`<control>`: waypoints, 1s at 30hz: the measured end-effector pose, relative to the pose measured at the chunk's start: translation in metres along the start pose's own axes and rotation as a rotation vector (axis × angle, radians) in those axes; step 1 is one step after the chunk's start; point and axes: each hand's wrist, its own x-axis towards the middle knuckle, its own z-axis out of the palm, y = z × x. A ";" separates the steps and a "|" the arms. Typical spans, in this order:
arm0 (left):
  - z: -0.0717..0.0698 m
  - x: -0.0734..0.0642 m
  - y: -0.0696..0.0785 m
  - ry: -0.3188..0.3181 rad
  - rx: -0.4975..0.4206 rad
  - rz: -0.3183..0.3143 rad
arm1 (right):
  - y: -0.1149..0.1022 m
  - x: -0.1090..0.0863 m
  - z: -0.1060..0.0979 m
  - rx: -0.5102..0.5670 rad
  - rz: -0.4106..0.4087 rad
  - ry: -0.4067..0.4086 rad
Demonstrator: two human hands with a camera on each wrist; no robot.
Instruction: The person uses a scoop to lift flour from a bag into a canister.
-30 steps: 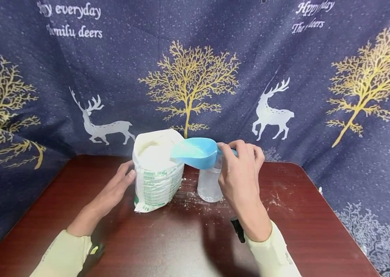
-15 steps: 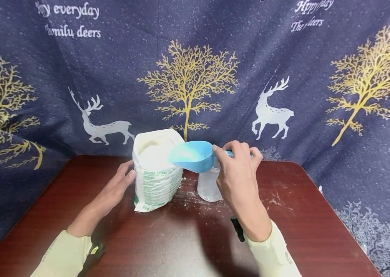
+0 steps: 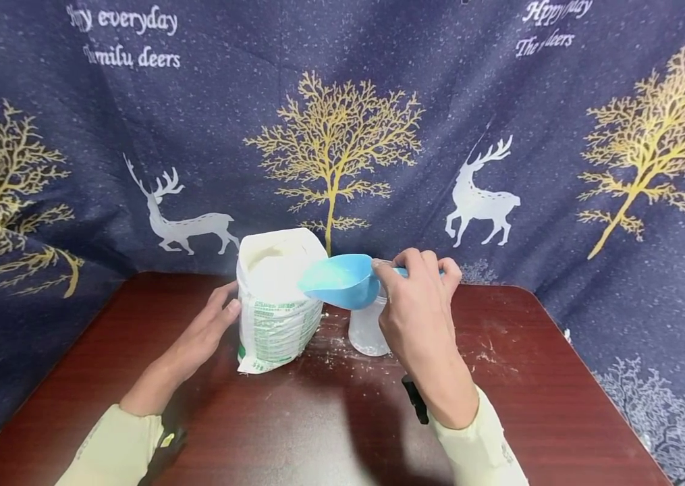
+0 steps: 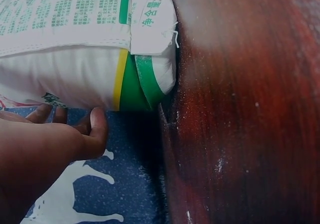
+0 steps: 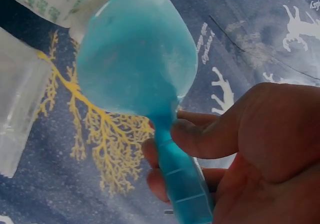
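An opened white bag with green print (image 3: 281,334) stands upright on the table, filled with white powder (image 3: 272,275). My left hand (image 3: 205,324) rests its fingertips against the bag's left side; in the left wrist view the fingers (image 4: 97,121) are loosely bent, touching the bag (image 4: 65,72) without wrapping round it. My right hand (image 3: 421,314) grips the handle of a light-blue scoop (image 3: 345,283), thumb on top and fingers beneath. The scoop's lip reaches the bag's opening at its right edge. Behind the scoop and right hand, a clear plastic container (image 3: 368,331) is partly hidden.
Spilled white powder lies around the container and to the right on the reddish-brown table (image 3: 293,432). A dark blue cloth (image 3: 391,223) with trees and deer hangs close behind the table's back edge. Sleeves cover both forearms, with a dark strap at the right wrist.
The scoop has come down slightly and turned a little, still at the bag's right edge. My right hand shifted slightly left along with it. The left hand stays against the bag.
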 end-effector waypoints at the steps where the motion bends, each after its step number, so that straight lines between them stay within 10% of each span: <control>1: 0.000 0.000 0.000 0.001 0.003 -0.001 | -0.001 0.001 -0.001 -0.011 -0.003 -0.010; 30: 0.001 -0.001 0.003 0.003 -0.005 -0.031 | -0.023 0.026 -0.004 -0.214 -0.076 -0.111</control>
